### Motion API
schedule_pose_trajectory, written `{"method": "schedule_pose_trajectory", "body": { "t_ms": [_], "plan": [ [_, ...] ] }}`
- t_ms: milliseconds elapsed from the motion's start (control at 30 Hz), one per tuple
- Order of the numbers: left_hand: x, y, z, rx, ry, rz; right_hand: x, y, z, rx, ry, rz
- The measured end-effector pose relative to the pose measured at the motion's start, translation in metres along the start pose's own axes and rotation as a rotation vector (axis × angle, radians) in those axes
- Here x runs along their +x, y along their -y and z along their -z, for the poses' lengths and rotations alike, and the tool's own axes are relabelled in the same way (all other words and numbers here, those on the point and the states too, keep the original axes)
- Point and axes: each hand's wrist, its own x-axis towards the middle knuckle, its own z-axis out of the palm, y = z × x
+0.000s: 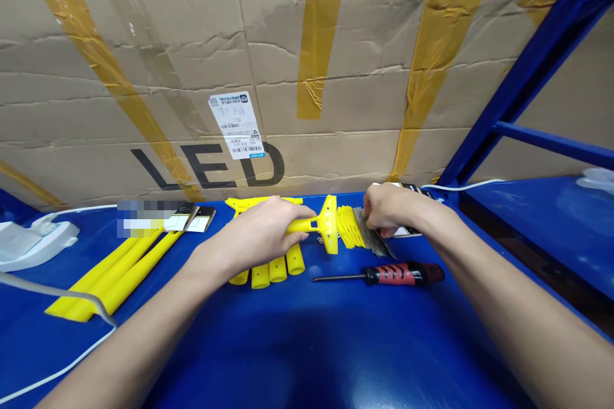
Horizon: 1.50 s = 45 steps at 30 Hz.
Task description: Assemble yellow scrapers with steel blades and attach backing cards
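My left hand [259, 236] is shut around the handle of a yellow plastic brush-like tool [329, 225]. My right hand [388, 208] pinches the tool's far end, at a grey metal bristle or blade strip [371, 234] beyond its ribbed yellow section. Under my left hand lie several short yellow plastic tubes [278, 270], partly hidden by it. A red-and-black screwdriver [398, 273] lies just below the tool, apart from both hands. A printed card [407, 230] is partly hidden under my right hand.
Several long yellow rods [115, 278] and packaged cards [192, 218] lie on the blue shelf [297, 358] at left. A white power strip [33, 244] and cable sit at far left. A taped cardboard box [307, 64] stands behind, with a blue metal frame [527, 77] at right.
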Motion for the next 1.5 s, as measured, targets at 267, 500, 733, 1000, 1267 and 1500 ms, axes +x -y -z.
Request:
{"method": "schedule_pose_trajectory", "body": {
  "t_ms": [267,500,733,1000,1267,1500],
  "plan": [
    [0.0,0.002,0.001,-0.013,-0.005,-0.014,-0.018,0.0,0.016,-0.086,-0.19,0.093],
    [-0.004,0.01,0.008,0.038,0.026,0.041,-0.03,0.003,0.021,0.652,-0.008,0.391],
    [-0.005,0.019,0.014,0.053,0.038,0.087,-0.022,0.016,0.008,0.852,-0.012,0.463],
    [-0.007,0.027,0.017,0.064,0.052,0.091,-0.017,0.019,0.002,1.01,0.023,0.484],
    [-0.009,0.023,0.022,0.028,0.12,0.085,-0.012,0.028,-0.008,1.071,0.075,0.494],
    [-0.011,0.019,0.024,-0.01,0.156,0.047,-0.014,0.028,-0.01,0.989,0.086,0.549]
  ]
}}
